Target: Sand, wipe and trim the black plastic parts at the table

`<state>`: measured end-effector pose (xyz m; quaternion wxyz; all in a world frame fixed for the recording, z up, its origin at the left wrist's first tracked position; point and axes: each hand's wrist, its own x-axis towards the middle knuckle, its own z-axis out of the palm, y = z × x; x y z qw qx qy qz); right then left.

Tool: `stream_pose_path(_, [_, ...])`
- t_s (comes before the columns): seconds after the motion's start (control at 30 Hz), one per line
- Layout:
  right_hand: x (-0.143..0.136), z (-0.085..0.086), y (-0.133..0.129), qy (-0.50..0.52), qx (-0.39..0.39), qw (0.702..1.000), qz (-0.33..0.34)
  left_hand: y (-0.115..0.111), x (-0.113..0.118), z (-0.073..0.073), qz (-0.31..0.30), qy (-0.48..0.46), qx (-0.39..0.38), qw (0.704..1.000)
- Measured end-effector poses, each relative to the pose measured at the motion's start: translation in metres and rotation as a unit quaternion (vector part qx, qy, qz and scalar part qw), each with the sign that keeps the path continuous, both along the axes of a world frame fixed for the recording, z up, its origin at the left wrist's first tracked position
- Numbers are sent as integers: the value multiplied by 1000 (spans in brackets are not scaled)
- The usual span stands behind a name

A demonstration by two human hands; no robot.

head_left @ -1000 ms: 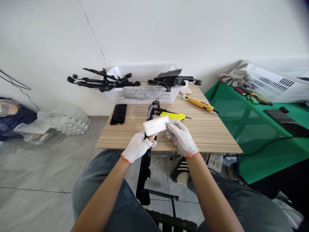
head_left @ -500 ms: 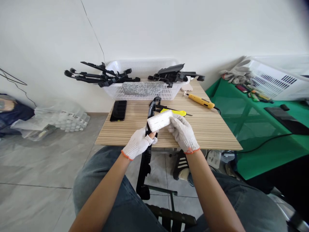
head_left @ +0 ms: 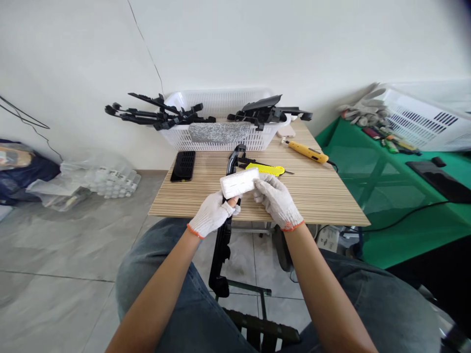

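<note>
A long black plastic part (head_left: 222, 245) stands tilted across the table's front edge, its upper end over the tabletop. My left hand (head_left: 213, 214), in a white glove with a bare thumb tip, is closed round this part. Just above that thumb is a white rectangular block (head_left: 239, 183). The gloved fingers of my right hand (head_left: 274, 198) pinch the block's right end. Behind the block, a yellow utility knife (head_left: 265, 169) lies on the table beside a thin dark tool, partly hidden by the black part.
On the wooden table (head_left: 324, 201) are a black phone (head_left: 183, 166), a yellow corded tool (head_left: 307, 151) and a white basket (head_left: 221, 143) of black parts, some overhanging its sides. At right, a green-covered table (head_left: 390, 235) bears gloves, small tools and another white basket (head_left: 429, 120).
The white block has shifted slightly left and turned a little flatter, with my right hand still pinching its end. The camera view has moved slightly. A shoe seen under the table is now mostly out of sight.
</note>
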<state>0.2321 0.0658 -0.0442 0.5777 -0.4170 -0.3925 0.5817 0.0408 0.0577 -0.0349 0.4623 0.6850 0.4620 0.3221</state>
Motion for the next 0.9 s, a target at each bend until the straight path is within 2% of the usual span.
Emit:
stream_pose_path(0.17, [-3, 2, -3, -11, -12, 1000, 10, 0, -2, -4, -7, -16, 1, 1000])
stream_pose_path(0.27, [-6, 2, -4, -43, -13, 999, 31, 0, -3, -3, -21, -6, 13, 1000])
stream_pose_path(0.37, [-7, 3, -5, -33, -9, 999, 39, -1, -3, 0, -22, 16, 22, 999])
stream_pose_path(0.47, [-4, 7, -6, -4, -30, 999, 22, -1, -2, 1, -12, 3, 7, 1000])
stream_pose_path(0.63, [0, 13, -8, 55, -39, 996, -57, -1, -2, -2, -5, -49, -27, 998])
stream_pose_path(0.77, [-1, 14, -8, 58, -33, 996, -51, -2, -2, 2, -3, -20, -14, 1000])
stream_pose_path(0.9, [0, 8, -10, 48, 9, 998, -49, -4, -2, 7, -4, 7, 3, 1000])
